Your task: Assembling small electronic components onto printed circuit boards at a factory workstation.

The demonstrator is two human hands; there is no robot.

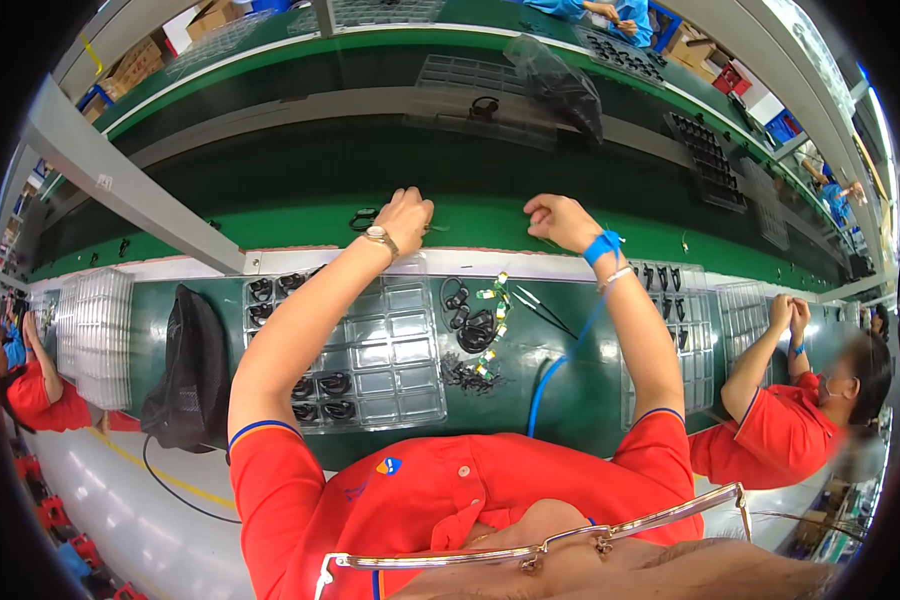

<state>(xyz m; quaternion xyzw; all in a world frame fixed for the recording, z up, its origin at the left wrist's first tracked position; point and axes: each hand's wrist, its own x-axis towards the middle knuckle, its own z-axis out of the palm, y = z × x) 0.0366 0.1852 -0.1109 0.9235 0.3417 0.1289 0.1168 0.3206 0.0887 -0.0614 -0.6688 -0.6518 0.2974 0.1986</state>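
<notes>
Over the green conveyor belt [480, 222], my left hand [407, 216] is bent with its fingers curled; what they hold, if anything, is hidden. A black looped cable piece [363, 219] lies just left of it on the belt. My right hand [563, 222] hovers to the right, thumb and fingers drawn together; I cannot make out anything between them. Below my hands, a clear compartment tray [395, 345] holds several black coiled pieces [336, 384]. Beside it are a black cable bundle [477, 331], small green-and-white parts [500, 310] and tweezers [545, 312].
A blue cord [547, 378] runs from my right wristband. Small black parts [474, 378] lie heaped on the bench. Left are a black bag [183, 365] and stacked trays [95, 335]; another tray [660, 350] is right. A grey post [135, 180] slants at left. A co-worker [785, 400] sits at right.
</notes>
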